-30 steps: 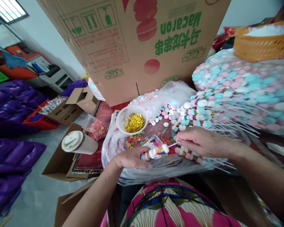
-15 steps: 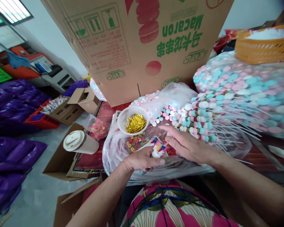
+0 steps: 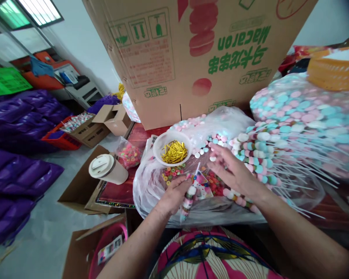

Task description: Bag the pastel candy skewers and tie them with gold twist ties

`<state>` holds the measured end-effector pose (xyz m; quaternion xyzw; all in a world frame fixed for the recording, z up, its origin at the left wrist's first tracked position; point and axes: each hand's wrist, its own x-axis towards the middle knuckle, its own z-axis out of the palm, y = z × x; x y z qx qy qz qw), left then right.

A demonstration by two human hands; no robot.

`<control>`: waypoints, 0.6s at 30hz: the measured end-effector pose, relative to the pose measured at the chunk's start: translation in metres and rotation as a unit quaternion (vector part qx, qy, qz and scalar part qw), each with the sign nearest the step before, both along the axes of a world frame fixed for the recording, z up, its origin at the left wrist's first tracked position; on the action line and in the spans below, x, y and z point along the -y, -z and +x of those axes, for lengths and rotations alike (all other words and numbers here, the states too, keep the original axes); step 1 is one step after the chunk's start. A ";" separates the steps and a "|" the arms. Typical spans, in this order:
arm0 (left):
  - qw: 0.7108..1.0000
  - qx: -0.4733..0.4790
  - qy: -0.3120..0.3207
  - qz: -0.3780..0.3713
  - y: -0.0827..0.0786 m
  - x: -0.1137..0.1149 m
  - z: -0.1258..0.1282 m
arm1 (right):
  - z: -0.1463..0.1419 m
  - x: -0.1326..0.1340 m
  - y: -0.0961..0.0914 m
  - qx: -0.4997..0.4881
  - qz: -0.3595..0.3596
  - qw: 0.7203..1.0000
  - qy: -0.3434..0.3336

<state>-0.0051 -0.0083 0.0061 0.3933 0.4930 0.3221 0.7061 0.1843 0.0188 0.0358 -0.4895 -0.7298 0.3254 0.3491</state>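
Note:
My left hand (image 3: 174, 195) is closed around a candy skewer (image 3: 188, 201), a row of pastel and dark pieces hanging below the fingers. A white stick (image 3: 198, 169) points up just beyond the fingertips. Over the plastic sheet, my right hand (image 3: 232, 168) has its fingers stretched and apart. A white candy (image 3: 212, 159) shows by its fingertips; whether they touch it I cannot tell. Beneath the hands lie small printed cards (image 3: 204, 190) and red candy rings (image 3: 216, 185). Another candy skewer (image 3: 241, 200) rests below the right wrist.
A bowl (image 3: 157, 153) of gold twist ties (image 3: 174, 152) stands behind my left hand. Stacked candy skewers (image 3: 263, 147) lie right, before a large candy bag (image 3: 305, 104). A big carton (image 3: 174, 69) blocks the back. A lidded cup (image 3: 116, 173) stands left.
The view has shifted left. My right hand has moved away from the left one and opened its fingers. The skewer in my left hand now shows hanging below it.

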 end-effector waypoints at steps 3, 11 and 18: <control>0.985 -0.092 -0.030 0.144 0.005 0.002 0.004 | -0.012 0.010 0.016 -0.014 -0.117 0.992 -0.040; 0.954 -0.167 0.059 0.243 -0.004 0.008 -0.006 | -0.049 0.026 0.030 -0.103 -0.119 0.987 0.014; 0.943 -0.195 0.150 0.226 -0.020 -0.004 -0.027 | -0.049 0.012 0.008 0.130 0.115 0.985 -0.014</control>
